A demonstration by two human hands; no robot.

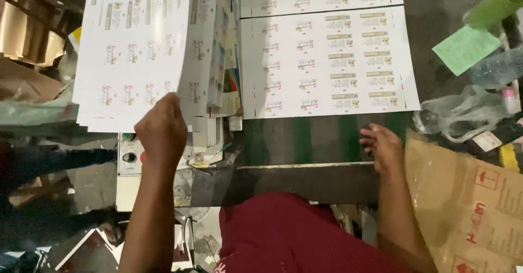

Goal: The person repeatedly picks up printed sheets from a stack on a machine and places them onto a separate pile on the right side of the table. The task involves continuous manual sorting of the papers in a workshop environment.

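Paper stack (pixel 136 49) gripped by left hand (pixel 160 131), right hand (pixel 384 147) flat

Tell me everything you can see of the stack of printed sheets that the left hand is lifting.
The stack of printed sheets is white paper or thin card, printed with rows of small repeated label designs. It is raised and tilted at the upper left, its lower edges fanned slightly apart. The left hand grips its bottom edge near the right corner. It hangs beside the flat printed sheet lying on the green belt.
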